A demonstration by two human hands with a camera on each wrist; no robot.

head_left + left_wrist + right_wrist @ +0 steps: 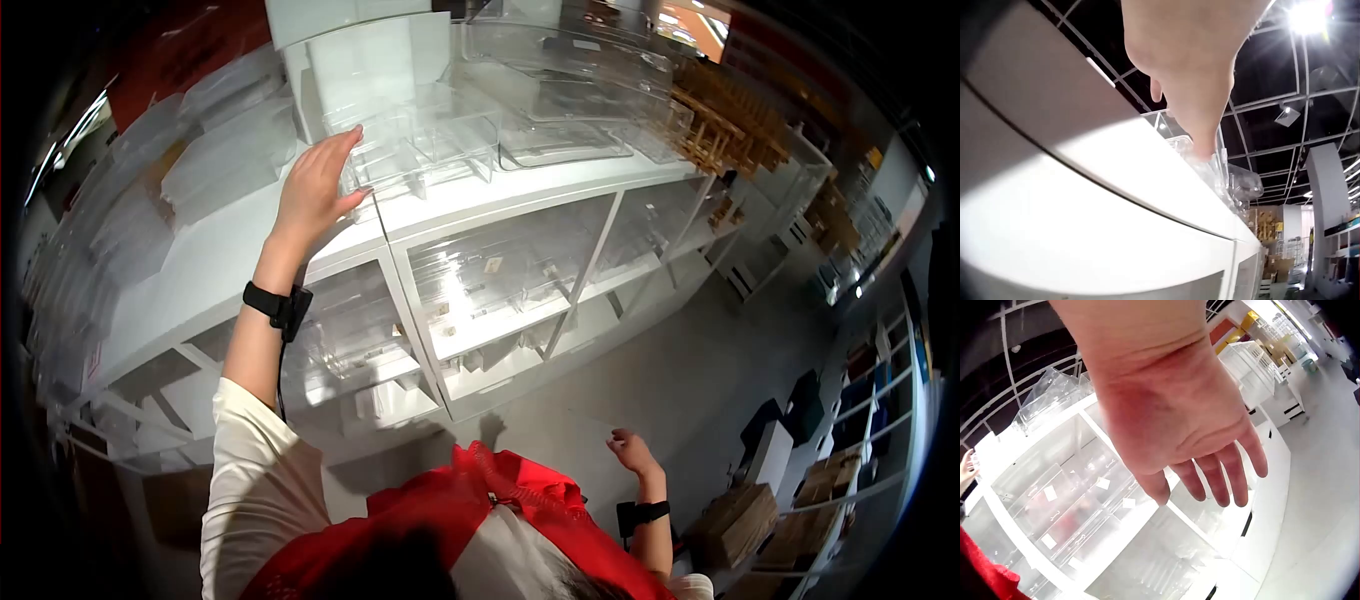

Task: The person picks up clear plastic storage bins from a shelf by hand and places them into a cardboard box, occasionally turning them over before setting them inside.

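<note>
On top of the white shelf unit, a clear plastic organizer with compartments sits in front of a white panel. My left hand is at its left end, fingers straight and thumb spread apart, the fingertips overlapping its edge. From the left wrist, the same hand reaches over the white top toward clear plastic pieces. My right hand is held away from the shelves over the floor, holding nothing. Its relaxed, slightly spread fingers show in the right wrist view, where the hand passes before the glazed cabinet.
Stacked clear bins stand left of the left hand. Clear trays and wooden racks line the top to the right. Clear boxes with labels fill the compartments below. Behind on the right are a shelf rack and wooden boxes.
</note>
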